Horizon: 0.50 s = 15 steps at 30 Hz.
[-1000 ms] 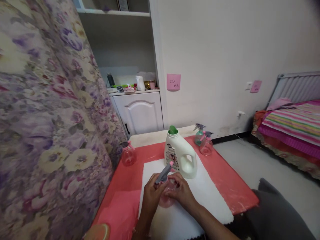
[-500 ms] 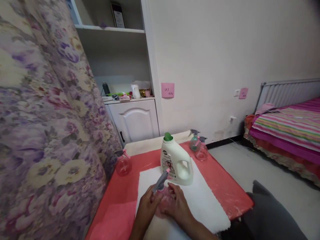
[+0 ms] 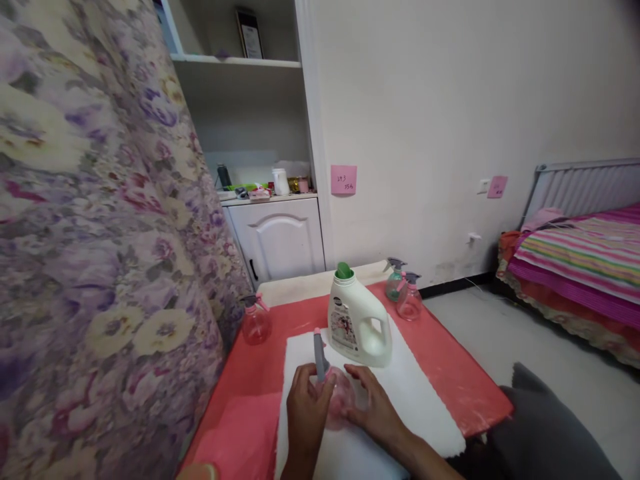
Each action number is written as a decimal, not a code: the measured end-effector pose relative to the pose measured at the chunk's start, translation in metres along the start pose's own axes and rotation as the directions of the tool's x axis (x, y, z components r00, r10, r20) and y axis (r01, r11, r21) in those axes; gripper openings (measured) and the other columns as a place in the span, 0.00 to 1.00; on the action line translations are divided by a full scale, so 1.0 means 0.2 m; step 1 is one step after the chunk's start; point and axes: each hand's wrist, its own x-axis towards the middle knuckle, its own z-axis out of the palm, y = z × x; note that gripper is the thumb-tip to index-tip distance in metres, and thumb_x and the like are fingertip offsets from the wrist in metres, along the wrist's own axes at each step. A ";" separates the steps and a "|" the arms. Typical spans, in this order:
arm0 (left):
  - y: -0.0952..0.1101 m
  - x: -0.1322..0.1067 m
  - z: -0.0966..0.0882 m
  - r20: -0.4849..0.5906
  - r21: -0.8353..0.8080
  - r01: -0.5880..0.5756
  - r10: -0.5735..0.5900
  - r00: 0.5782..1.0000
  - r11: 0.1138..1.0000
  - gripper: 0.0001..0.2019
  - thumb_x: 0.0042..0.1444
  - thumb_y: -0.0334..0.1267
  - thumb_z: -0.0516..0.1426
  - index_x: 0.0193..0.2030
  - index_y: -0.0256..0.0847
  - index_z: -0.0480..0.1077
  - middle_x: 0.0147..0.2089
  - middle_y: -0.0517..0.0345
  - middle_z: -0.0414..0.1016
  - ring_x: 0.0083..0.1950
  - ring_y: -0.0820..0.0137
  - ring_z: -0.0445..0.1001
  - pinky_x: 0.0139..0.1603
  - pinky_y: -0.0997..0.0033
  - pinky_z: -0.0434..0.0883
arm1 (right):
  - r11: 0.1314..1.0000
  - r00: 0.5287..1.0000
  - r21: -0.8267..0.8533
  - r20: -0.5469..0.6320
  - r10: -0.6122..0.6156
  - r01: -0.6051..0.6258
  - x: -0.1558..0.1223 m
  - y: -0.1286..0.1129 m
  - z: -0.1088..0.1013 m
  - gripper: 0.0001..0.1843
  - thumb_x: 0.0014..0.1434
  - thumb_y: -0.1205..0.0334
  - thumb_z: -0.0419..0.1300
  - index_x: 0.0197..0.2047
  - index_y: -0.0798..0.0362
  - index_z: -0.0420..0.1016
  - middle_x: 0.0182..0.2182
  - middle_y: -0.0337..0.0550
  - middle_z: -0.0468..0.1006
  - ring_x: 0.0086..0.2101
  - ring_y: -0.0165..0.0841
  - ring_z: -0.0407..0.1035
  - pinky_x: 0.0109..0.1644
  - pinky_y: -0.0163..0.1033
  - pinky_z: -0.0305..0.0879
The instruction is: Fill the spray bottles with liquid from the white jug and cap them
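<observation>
Left hand (image 3: pixel 306 408): grip closed round neck of pink spray bottle (image 3: pixel 341 390); right hand (image 3: pixel 379 408): grip cupping body. Pale jug (image 3: pixel 367 310) (upright) just beyond.

A see-through pink, grey-topped spray bottle (image 3: pixel 342 395) over white cloth (image 3: pixel 420 408).

**Bkgd, L to R**

Floral curtain (image 3: pixel 105 253) hangs far L. Beside it, white cupboard (image 3: pixel 283 243) w/ white container (image 3: pixel 281 182) & dark bottle (image 3: pixel 223 175) on top. Pink note (image 3: pixel 344 180) stuck on wall (image 3: pixel 425 100); 2nd note (image 3: pixel 497 187) nr bed (image 3: pixel 570 277), striped blanket (image 3: pixel 583 241) on it.
</observation>
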 end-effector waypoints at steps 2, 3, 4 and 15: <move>0.00 -0.01 0.00 -0.026 0.022 0.019 -0.019 0.999 1.000 0.10 0.50 0.47 0.61 0.34 0.44 0.71 0.29 0.60 0.73 0.27 0.64 0.70 0.31 0.67 0.65 | 0.994 0.999 -0.106 0.035 0.027 -0.023 -0.05 0.04 -0.01 0.38 0.42 0.64 0.71 0.58 0.54 0.69 0.54 0.54 0.73 0.54 0.47 0.67 0.61 0.54 0.62; 0.00 -0.01 0.00 -0.033 0.034 0.032 -0.031 0.999 0.999 0.10 0.50 0.47 0.61 0.34 0.44 0.70 0.28 0.60 0.73 0.27 0.64 0.69 0.31 0.67 0.64 | 0.984 0.997 -0.176 0.065 0.030 -0.018 -0.07 0.06 -0.01 0.40 0.40 0.61 0.73 0.57 0.55 0.70 0.55 0.57 0.73 0.55 0.50 0.66 0.61 0.57 0.61; 0.01 -0.01 0.00 -0.037 0.045 0.044 -0.042 0.998 0.998 0.10 0.50 0.47 0.62 0.34 0.44 0.70 0.29 0.60 0.73 0.26 0.64 0.69 0.30 0.67 0.64 | 0.969 0.995 -0.247 0.095 0.029 -0.005 -0.10 0.08 -0.02 0.43 0.37 0.58 0.75 0.58 0.56 0.71 0.56 0.60 0.73 0.56 0.54 0.65 0.62 0.60 0.58; 0.01 0.03 -0.01 0.277 -0.040 -0.027 0.037 0.960 0.999 0.11 0.56 0.43 0.58 0.44 0.44 0.75 0.43 0.52 0.75 0.45 0.60 0.75 0.45 0.63 0.72 | 0.984 1.000 -0.177 0.022 -0.008 0.012 -0.13 0.15 -0.02 0.42 0.43 0.64 0.70 0.63 0.47 0.64 0.57 0.50 0.73 0.56 0.48 0.67 0.62 0.56 0.62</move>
